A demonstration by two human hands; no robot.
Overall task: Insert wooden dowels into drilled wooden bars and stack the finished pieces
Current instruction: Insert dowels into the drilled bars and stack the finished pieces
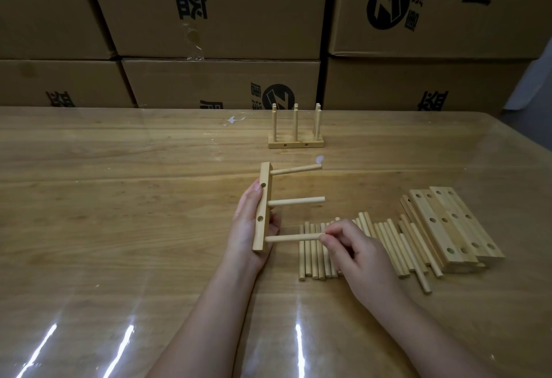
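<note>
My left hand [249,225] grips a drilled wooden bar [263,207] held on edge above the table, its long axis running away from me. Three dowels stick out of it to the right: a far one [295,169], a middle one [295,201] and a near one [291,238]. My right hand [352,249] pinches the free end of the near dowel. Loose dowels [388,246] lie in a row under and beside my right hand. To their right several drilled bars [454,228] lie piled. Finished pieces [295,141] with upright dowels stand at the back.
The wooden table [119,198] has a glossy clear cover with glare streaks near the front edge. Stacked cardboard boxes [221,34] form a wall right behind the table. Small white scraps [236,120] lie near the back.
</note>
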